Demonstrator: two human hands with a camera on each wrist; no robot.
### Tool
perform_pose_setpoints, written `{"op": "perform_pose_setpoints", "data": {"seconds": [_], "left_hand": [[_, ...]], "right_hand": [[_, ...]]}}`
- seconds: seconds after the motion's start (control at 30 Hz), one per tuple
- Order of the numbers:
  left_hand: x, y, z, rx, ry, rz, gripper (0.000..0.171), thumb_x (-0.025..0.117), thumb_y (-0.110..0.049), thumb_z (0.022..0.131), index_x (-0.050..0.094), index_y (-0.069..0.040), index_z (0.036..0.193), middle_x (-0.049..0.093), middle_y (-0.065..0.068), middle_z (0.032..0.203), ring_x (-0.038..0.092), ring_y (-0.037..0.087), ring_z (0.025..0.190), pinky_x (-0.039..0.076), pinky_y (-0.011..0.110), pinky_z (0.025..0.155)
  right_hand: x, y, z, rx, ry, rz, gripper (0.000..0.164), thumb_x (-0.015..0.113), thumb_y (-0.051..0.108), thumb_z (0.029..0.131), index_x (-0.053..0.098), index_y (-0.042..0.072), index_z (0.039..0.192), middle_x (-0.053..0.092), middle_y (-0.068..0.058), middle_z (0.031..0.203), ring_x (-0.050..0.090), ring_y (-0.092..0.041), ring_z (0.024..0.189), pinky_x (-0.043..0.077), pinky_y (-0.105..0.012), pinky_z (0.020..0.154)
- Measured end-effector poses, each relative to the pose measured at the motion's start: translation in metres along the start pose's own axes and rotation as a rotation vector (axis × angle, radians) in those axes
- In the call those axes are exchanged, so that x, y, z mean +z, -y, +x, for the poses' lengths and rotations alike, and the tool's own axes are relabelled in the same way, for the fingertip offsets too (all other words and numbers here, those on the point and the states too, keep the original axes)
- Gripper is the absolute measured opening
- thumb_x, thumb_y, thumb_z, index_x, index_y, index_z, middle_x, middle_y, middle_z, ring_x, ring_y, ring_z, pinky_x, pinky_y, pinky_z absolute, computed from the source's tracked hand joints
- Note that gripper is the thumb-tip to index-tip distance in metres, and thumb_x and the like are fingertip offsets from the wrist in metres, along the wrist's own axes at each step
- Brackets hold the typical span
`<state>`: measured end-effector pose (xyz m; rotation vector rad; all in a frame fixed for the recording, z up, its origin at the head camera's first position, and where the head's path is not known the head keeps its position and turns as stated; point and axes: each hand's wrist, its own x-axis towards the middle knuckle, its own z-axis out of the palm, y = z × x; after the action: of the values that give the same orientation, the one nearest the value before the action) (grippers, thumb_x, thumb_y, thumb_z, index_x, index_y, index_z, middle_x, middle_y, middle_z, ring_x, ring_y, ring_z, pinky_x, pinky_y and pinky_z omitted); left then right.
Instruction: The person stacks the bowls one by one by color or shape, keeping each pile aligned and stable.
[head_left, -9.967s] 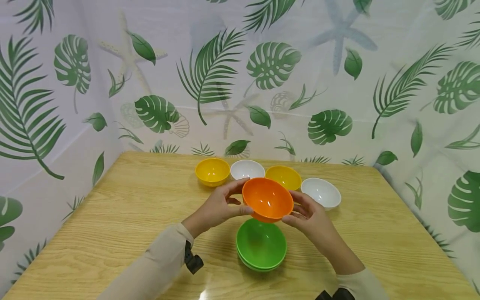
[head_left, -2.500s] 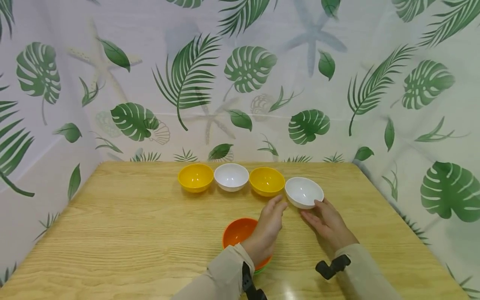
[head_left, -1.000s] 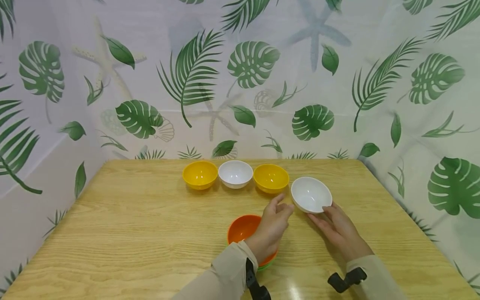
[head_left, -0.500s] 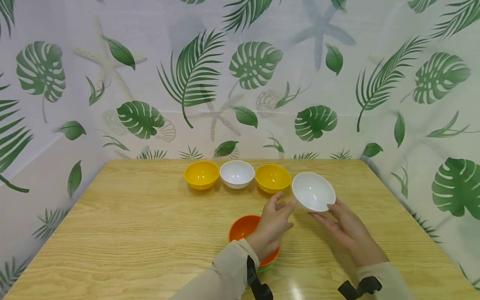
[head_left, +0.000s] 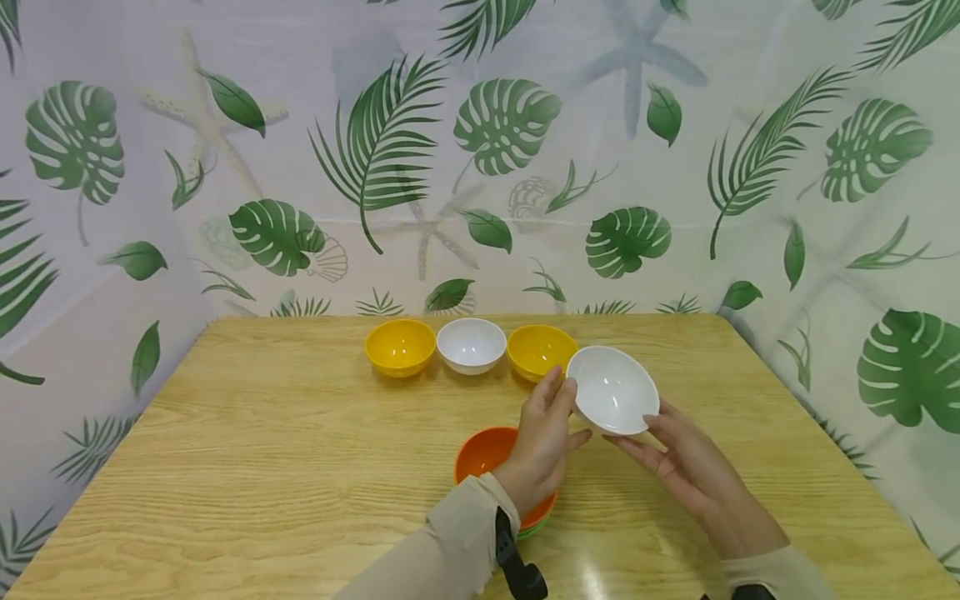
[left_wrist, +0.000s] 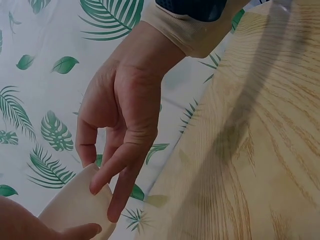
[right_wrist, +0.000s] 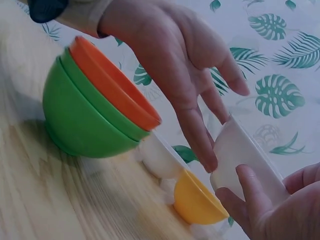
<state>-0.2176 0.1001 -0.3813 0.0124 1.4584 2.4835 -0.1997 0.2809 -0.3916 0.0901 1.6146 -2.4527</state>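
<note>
A white bowl (head_left: 611, 392) is tilted above the table at right of centre, its inside facing me. My right hand (head_left: 697, 467) grips its right rim, thumb on the edge and fingers beneath. At the bowl's left side my left hand (head_left: 542, 437) holds it, the thumb at the rim and other fingers under it. The right wrist view shows the bowl's outer wall (right_wrist: 237, 155) between both hands. Below my left forearm stands a stack: an orange bowl (head_left: 480, 454) nested in green bowls (right_wrist: 82, 117). The left hand partly covers this stack.
Along the back of the wooden table (head_left: 262, 433) stand a yellow bowl (head_left: 401, 348), a white bowl (head_left: 471, 346) and another yellow bowl (head_left: 542, 350), side by side. A leaf-patterned cloth (head_left: 420, 167) closes off the back and sides.
Over ten seconds, the orange bowl went from both hands into the green stack. The right hand then lifted the rightmost white bowl and moved it slightly left; the left hand now meets it.
</note>
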Motion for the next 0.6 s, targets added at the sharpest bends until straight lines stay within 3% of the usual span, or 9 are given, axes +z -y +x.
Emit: {"op": "perform_pose_setpoints", "data": {"seconds": [0.47, 0.6], "left_hand": [[-0.009, 0.009, 0.0, 0.0, 0.04, 0.016, 0.044, 0.043, -0.021, 0.103, 0.038, -0.013, 0.147, 0.041, 0.01, 0.143, 0.049, 0.028, 0.121, 0.048, 0.057, 0.092], [-0.012, 0.009, -0.001, -0.008, 0.053, 0.007, 0.045, 0.042, -0.021, 0.104, 0.036, -0.011, 0.147, 0.042, 0.012, 0.14, 0.05, 0.029, 0.12, 0.048, 0.057, 0.092]], "right_hand": [[0.009, -0.013, -0.015, -0.003, -0.026, -0.021, 0.063, 0.037, 0.012, 0.103, 0.001, 0.008, 0.154, 0.01, -0.014, 0.15, 0.063, -0.016, 0.104, 0.045, -0.029, 0.099], [0.01, -0.016, -0.019, 0.005, -0.052, -0.085, 0.066, 0.042, 0.023, 0.104, 0.003, 0.01, 0.155, 0.012, -0.012, 0.151, 0.063, -0.015, 0.104, 0.048, -0.032, 0.097]]}}
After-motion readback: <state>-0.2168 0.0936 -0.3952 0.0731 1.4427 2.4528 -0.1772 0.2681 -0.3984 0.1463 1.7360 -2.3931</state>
